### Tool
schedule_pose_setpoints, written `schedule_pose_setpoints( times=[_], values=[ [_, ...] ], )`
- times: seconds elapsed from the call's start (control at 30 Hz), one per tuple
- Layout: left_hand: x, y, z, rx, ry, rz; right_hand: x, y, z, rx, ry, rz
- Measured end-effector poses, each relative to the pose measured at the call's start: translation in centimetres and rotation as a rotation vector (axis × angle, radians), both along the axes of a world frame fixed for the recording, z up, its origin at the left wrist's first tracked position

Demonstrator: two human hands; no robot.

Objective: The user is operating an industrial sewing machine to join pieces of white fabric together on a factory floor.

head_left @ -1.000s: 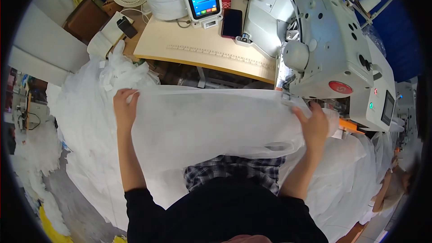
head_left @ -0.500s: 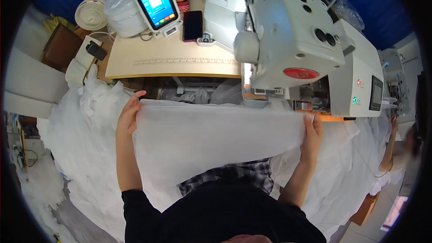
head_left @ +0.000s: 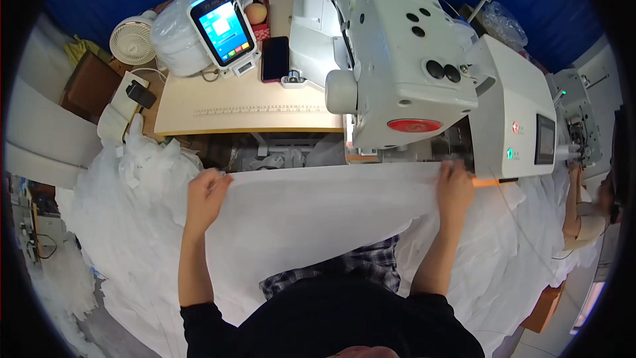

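A sheet of thin white fabric (head_left: 331, 209) is stretched sideways in front of my body, its far edge nearly straight. My left hand (head_left: 208, 193) is closed on the fabric's left corner. At the other end my right hand (head_left: 455, 185) pinches the same edge close to the sewing machine; its fingertips are slightly blurred. The white sewing machine (head_left: 404, 86) stands just beyond the fabric, and the machine head partly hides the needle area. A pale worktable (head_left: 245, 119) with a printed ruler along its front lies beyond the left part of the edge.
Heaps of white fabric (head_left: 132, 225) lie left and more (head_left: 503, 245) right. On the table are a lit control screen (head_left: 225, 30), a phone (head_left: 275, 59) and plastic-wrapped material (head_left: 179, 40). A small fan (head_left: 132, 41) stands far left. Another person's arm (head_left: 573, 205) works at far right.
My left hand has gone from spread fingers to a closed grip, slightly nearer and to the right. The fabric's far edge is now tauter. My view has shifted a little.
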State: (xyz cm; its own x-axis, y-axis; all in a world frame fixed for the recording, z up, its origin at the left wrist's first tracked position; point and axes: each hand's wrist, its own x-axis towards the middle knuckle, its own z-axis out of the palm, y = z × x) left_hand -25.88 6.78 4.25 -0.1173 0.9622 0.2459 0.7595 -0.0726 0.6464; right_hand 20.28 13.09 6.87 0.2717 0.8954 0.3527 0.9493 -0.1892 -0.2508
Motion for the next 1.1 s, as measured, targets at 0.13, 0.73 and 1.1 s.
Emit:
schedule_pose_setpoints(
  times=[0.13, 0.73, 1.1],
  values=[
    [1.6, 3.2, 0.3, -0.328, -0.565, -0.018, 2.1, 1.7, -0.6, 0.062, -0.163, -0.064],
    [-8.3, -7.5, 3.9, -0.225, 0.515, 0.134, -4.3, -0.5, -0.7, 0.269, -0.072, 0.431],
    [-8.5, -8.8, 4.7, 0.031, 0.815, 0.649, -8.9, -0.6, 1.2, -0.233, -0.027, 0.491]
  ],
)
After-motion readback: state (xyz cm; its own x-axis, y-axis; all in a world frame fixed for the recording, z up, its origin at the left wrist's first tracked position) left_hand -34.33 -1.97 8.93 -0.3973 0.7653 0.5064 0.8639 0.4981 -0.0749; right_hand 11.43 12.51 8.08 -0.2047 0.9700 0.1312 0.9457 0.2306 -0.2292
